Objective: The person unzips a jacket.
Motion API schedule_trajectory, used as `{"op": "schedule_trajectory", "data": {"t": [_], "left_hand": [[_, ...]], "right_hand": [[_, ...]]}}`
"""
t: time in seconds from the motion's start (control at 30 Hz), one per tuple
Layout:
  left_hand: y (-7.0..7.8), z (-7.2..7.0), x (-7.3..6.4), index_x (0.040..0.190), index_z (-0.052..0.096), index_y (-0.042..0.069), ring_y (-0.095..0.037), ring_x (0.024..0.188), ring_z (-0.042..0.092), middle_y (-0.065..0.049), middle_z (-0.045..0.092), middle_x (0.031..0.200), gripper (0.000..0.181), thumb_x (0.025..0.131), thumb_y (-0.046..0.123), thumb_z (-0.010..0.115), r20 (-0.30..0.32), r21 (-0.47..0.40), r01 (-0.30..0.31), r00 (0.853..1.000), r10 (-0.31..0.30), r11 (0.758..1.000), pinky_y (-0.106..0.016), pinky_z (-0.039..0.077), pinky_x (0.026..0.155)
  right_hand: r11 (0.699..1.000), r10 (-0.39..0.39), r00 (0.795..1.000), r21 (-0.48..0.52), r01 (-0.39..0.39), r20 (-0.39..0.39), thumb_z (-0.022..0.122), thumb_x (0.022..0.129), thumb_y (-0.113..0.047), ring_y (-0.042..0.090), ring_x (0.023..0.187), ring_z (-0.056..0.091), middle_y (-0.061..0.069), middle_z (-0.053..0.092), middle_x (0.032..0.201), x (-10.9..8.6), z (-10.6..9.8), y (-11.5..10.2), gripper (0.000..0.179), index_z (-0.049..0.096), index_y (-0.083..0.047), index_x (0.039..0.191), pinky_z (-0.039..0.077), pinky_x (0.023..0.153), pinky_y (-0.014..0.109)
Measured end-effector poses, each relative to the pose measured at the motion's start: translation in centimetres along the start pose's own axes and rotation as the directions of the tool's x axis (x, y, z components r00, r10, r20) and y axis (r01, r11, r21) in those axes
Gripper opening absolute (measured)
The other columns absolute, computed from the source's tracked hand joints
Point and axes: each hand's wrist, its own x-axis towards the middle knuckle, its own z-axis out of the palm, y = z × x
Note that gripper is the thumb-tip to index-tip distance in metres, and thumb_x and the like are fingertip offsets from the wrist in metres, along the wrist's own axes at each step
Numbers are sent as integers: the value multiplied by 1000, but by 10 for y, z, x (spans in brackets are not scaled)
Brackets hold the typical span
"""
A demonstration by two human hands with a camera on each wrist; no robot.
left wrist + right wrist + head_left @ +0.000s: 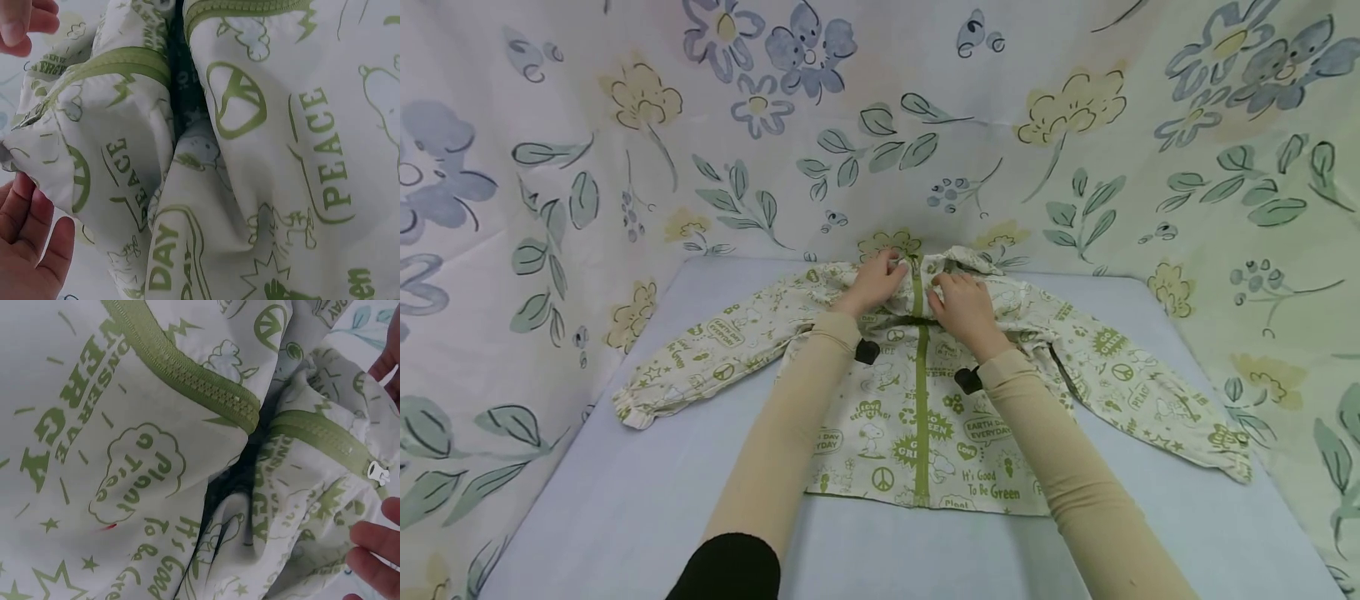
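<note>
A white zip-up jacket [868, 433] with green print lies front up, both sleeves spread outward. Its green zip [922, 375] runs down the middle, and the upper front is bunched into a fold below the collar. My left hand [877, 279] is at the collar, left of the zip. In the left wrist view a fingertip of it touches the jacket's edge; whether the thumb pinches the cloth is hidden. Just right of the zip is my right hand [962, 304], its fingers loosely bent beside the cloth. In the right wrist view these fingers [372, 544] hold nothing, near the zip pull [377, 473].
Under the jacket is a pale, flat table surface [700, 483]. A floral-patterned curtain [865, 83] hangs behind it and along both sides. The left sleeve's cuff [634, 408] and the right one's [1232, 458] lie near the table's sides.
</note>
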Motion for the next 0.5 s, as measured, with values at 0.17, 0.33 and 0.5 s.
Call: {"op": "schedule_trajectory", "data": {"t": [0.17,0.33,0.5], "left_hand": [[3,5,-3,113,55,1,-20,68,44,-9,50,86,38,101,33,39,-4,37,-22,1000,22,999,-32,38,62],[0,9,-1,84,54,4,-17,58,35,-7,42,73,34,101,31,42,-11,65,-84,996,85,994,-28,32,56],[2,10,1,78,51,3,-19,60,37,-9,42,70,33,100,26,44,-19,96,-159,987,161,983,-29,32,59]], "right_hand": [[999,25,999,25,-26,31,48,98,-29,31,97,54,11,65,98,2,3,-2,27,62,-8,106,42,80,51],[999,46,997,21,-47,57,48,98,-28,30,91,55,9,64,86,5,5,-3,25,63,-8,101,43,76,50],[994,86,991,64,-93,99,47,98,-28,30,90,54,7,62,83,8,7,-4,25,61,-8,103,41,80,53]]}}
